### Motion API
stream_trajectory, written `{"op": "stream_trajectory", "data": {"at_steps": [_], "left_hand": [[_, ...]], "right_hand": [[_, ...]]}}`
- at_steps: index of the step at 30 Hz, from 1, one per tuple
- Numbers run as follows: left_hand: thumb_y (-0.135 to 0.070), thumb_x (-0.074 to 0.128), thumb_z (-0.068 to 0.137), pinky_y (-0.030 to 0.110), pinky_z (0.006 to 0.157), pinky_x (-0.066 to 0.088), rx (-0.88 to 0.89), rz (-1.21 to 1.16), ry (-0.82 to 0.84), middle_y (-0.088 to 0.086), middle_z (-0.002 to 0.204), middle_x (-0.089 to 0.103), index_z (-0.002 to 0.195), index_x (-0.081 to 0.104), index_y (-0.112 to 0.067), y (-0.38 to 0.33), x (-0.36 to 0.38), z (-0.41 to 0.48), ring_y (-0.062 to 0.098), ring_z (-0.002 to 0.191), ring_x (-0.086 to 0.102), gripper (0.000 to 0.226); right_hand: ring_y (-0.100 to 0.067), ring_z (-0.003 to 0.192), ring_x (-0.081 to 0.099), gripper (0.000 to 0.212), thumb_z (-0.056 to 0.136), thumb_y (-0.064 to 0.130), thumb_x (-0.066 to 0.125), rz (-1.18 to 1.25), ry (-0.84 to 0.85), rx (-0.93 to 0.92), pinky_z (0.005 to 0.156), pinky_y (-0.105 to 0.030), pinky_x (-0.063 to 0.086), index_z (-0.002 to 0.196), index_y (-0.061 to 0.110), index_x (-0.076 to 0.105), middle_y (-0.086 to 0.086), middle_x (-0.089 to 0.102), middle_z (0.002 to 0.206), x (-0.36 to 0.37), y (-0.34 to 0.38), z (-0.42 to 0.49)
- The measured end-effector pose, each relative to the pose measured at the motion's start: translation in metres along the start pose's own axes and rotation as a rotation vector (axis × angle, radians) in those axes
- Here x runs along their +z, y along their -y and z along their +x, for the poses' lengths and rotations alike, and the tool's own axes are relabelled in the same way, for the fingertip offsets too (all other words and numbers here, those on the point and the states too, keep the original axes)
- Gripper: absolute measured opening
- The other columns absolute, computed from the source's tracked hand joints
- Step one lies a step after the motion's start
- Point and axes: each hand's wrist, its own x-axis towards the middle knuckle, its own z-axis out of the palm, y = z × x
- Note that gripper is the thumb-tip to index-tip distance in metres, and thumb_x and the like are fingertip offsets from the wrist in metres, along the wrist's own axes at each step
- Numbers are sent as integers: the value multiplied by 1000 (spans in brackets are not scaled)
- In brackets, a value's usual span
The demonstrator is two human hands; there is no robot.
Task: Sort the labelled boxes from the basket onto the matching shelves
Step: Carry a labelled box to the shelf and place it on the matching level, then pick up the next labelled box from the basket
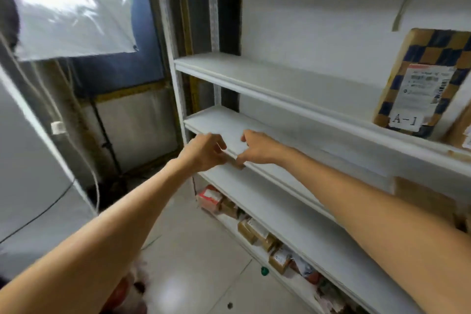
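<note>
Two hands meet at the middle shelf's (267, 135) front lip, frame centre. Your left hand (204, 151) and right hand (257, 148) are curled; whether they grip the small brown thing (239, 165) between them, cannot tell. A-1 box (420, 79) stands upper right. Likely placing step: next, check label against shelf, release.

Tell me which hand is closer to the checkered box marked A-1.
Right. The right hand is at the front edge of a lower shelf, down-left of the checkered box; the left hand sits beside it, farther left.
</note>
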Motion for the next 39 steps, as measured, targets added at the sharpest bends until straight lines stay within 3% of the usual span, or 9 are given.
{"op": "stream_trajectory", "data": {"at_steps": [2,7,15,17,19,25,29,31,39], "left_hand": [[-22,73,80,28,74,49,-129,17,-49,-2,99,67,107,66,-20,33,-18,-24,14,84,60,29],[-24,72,77,36,86,54,-410,35,-141,0,101,69,104,66,-22,102,-57,-93,19,92,65,28],[-20,73,78,35,82,54,-759,41,-280,2,93,68,104,65,-11,147,-78,-213,19,86,65,28],[-20,73,77,35,81,54,-840,49,-326,4,92,68,103,65,-10,148,-78,-249,21,86,65,29],[-21,73,76,33,79,53,-924,57,-369,6,92,70,102,67,-9,144,-76,-288,21,87,65,29],[-23,71,78,38,77,55,-1217,73,-495,4,91,69,101,66,-10,106,-58,-408,21,84,64,27],[-22,73,80,36,82,53,-1419,59,-565,2,98,67,105,66,-12,71,-37,-487,20,92,63,27],[-21,74,80,36,85,54,-1532,39,-615,1,99,67,105,66,-13,54,-25,-525,20,94,63,28],[-24,73,81,31,75,50,-1794,78,-620,-1,102,65,107,62,-16,-2,12,-648,17,91,59,29]], "right_hand": [[-22,101,53,58,85,27,69,13,50,-119,75,-31,48,133,10,41,-11,51,126,16,36,18],[-22,107,53,55,86,25,69,10,195,-389,85,-33,49,132,11,43,-10,53,128,56,122,44],[-23,118,50,59,84,22,72,-47,392,-791,93,-29,44,133,8,44,-1,50,129,104,221,27],[-25,119,50,63,81,26,73,-99,436,-881,96,-34,46,134,8,43,-7,50,134,118,241,16],[-26,119,51,66,80,29,74,-149,477,-969,99,-39,46,135,8,43,-10,50,135,132,260,1],[-24,111,54,61,82,28,72,-237,605,-1313,93,-35,46,132,7,45,-8,54,127,174,308,-75],[-30,108,56,61,81,32,72,-329,695,-1515,93,-42,47,129,3,48,-16,57,123,207,333,-149],[-27,110,54,59,82,33,71,-352,752,-1622,94,-41,47,130,8,46,-12,54,126,221,343,-190],[-25,117,50,60,84,31,71,-468,850,-1899,96,-37,45,134,10,44,-10,51,134,272,377,-326]]}}
